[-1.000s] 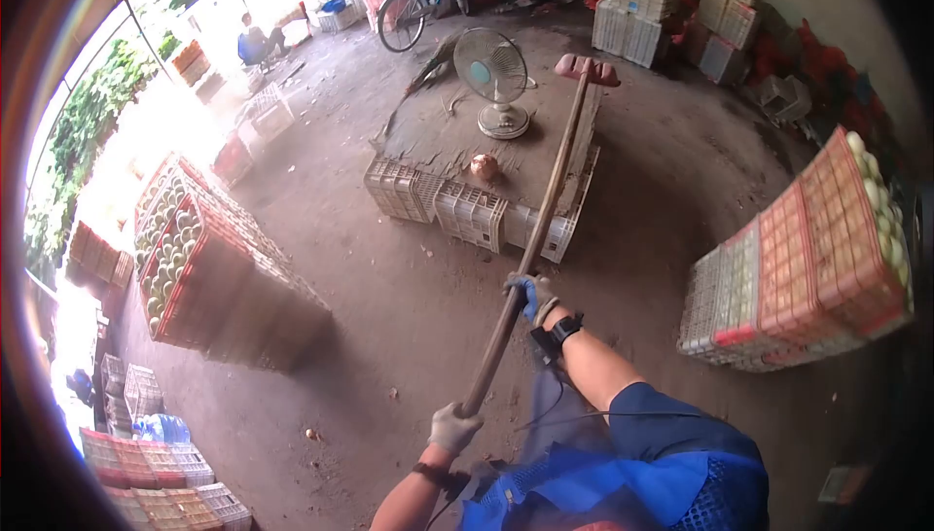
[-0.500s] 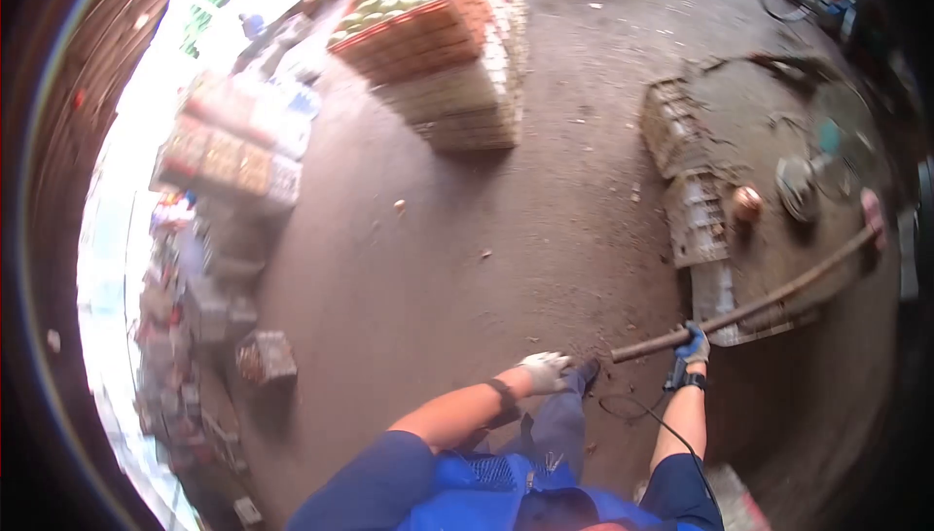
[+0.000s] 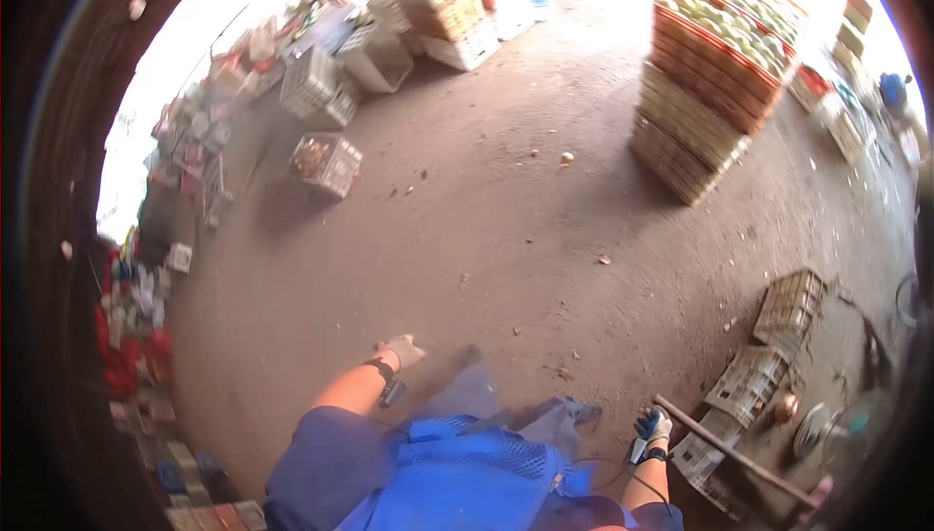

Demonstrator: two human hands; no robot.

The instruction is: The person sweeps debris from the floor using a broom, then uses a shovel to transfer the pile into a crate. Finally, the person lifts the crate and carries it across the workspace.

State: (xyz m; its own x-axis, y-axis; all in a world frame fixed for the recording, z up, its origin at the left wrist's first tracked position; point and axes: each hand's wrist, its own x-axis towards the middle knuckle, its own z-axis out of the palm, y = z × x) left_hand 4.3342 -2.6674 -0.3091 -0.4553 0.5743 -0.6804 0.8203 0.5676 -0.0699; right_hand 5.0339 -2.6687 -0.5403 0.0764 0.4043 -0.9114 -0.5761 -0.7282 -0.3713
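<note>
My left hand (image 3: 401,349), in a pale glove, hangs over the bare ground with its fingers loosely apart and nothing in it. A strap with a small dark device circles that wrist. To the right, my right hand (image 3: 654,425), in a white and blue glove, is beside the near end of a long wooden pole (image 3: 725,448). The hand appears off the pole, its fingers loosely apart. The pole slants down to the right, past the plastic crates (image 3: 747,382), to a blurred pink end (image 3: 823,489). A thin cable runs near the right wrist.
A tall stack of crates (image 3: 686,118) holds round green produce (image 3: 739,20). A crate (image 3: 328,163) stands alone ahead on the left, near heaped clutter (image 3: 204,127). A metal fan-like object (image 3: 809,431) and a copper-coloured round thing (image 3: 785,407) are beside the right-hand crates.
The view has turned left, so the produce stack now shows farther right. My right hand has come off the pole, which it gripped before. My left arm has swung outward.
</note>
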